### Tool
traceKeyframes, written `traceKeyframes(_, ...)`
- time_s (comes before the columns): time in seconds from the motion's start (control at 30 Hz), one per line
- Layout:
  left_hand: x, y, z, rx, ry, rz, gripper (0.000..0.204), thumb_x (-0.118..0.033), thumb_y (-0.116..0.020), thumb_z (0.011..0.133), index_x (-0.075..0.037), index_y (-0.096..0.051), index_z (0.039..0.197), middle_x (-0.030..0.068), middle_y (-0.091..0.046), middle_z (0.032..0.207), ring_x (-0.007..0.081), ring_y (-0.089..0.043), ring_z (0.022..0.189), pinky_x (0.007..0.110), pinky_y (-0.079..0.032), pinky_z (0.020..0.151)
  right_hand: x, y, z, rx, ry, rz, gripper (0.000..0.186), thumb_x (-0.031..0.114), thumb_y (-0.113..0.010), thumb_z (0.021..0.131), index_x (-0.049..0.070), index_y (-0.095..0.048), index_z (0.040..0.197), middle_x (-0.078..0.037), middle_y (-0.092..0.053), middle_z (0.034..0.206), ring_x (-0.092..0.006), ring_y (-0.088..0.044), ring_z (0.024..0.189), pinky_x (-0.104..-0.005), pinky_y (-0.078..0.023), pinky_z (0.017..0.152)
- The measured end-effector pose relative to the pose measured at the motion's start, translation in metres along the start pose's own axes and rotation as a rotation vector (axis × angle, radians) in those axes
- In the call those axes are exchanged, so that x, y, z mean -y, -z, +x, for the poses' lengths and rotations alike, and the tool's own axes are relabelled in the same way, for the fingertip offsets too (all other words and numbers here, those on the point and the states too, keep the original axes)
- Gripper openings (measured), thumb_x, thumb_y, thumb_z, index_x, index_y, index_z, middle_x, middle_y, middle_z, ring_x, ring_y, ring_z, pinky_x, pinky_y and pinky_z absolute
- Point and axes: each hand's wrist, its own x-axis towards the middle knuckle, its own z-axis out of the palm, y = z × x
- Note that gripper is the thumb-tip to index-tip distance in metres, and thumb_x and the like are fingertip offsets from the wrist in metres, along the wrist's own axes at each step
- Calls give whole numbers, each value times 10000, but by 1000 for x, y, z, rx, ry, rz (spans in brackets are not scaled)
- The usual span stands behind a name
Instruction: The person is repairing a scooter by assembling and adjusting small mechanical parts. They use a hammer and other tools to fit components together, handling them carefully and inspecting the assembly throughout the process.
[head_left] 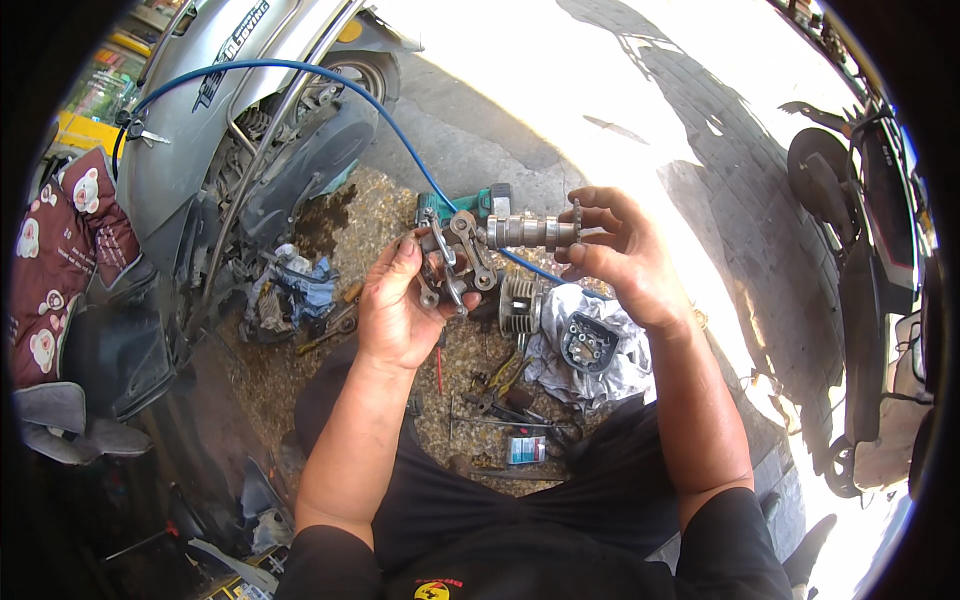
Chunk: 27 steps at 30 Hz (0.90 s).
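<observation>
My left hand (388,305) is closed around a metal rocker arm holder (463,243), with the thumb pressed along its near side. To its right, my right hand (630,262) grips a camshaft (522,232) by its toothed sprocket end (577,222), fingers and thumb on either side. The camshaft lies level, its left end up against the holder; whether it sits inside cannot be made out. Below the hands, a finned metal cylinder part (520,305) stands beside a grey rag (630,340). On the rag rests a cylinder head (588,345).
A blue hose (395,128) arches behind the hands. Beyond them lies a green power tool (492,198). Pliers (507,374), a red screwdriver (439,368) and a small packet (526,450) are on the ground between my legs. A partly stripped scooter (205,120) stands left, a motorcycle (868,260) right.
</observation>
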Motion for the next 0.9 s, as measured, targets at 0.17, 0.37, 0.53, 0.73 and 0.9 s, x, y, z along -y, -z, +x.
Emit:
traceKeyframes(0.17, 0, -2, -1, -32, 25, -10, 275, -303, -518, 1019, -86, -591, 1172, 98, -684, 1018, 244, -693, 874, 429, -616, 639, -1, 0, 0, 7, 2, 2, 701, 195, -775, 757, -55, -462, 1331, -253, -557, 1194, -282, -660, 968, -357, -588, 800)
traceKeyframes(0.37, 2, -3, -1, -50, 15, 9, 268, -292, -526, 1019, -88, -585, 1184, 102, -674, 1034, 258, -688, 900, 440, -622, 653, 3, -2, -1, -19, -11, 15, 708, 129, -751, 729, -125, -457, 1321, -268, -583, 1178, -271, -656, 984, -344, -570, 773)
traceKeyframes(0.53, 2, 1, 1, -27, -23, 15, 249, -252, -557, 1008, -86, -580, 1192, 114, -673, 1058, 268, -687, 920, 472, -620, 667, 2, -2, -1, -18, -1, 4, 721, 141, -747, 725, -136, -452, 1322, -279, -578, 1183, -281, -658, 982, -346, -572, 778)
traceKeyframes(0.73, 0, -2, -3, -81, -7, 6, 243, -201, -588, 988, -82, -575, 1200, 124, -671, 1112, 284, -681, 959, 513, -611, 696, -1, -2, 0, -12, -4, 7, 718, 147, -748, 726, -132, -456, 1319, -286, -574, 1187, -292, -658, 988, -359, -575, 787)
traceKeyframes(0.9, -1, -3, -3, -83, 0, -7, 227, -180, -580, 989, -79, -582, 1192, 129, -665, 1143, 294, -679, 969, 533, -602, 709, -1, -2, 0, -14, -10, 9, 711, 147, -748, 727, -129, -463, 1316, -287, -574, 1186, -295, -658, 992, -363, -576, 794)
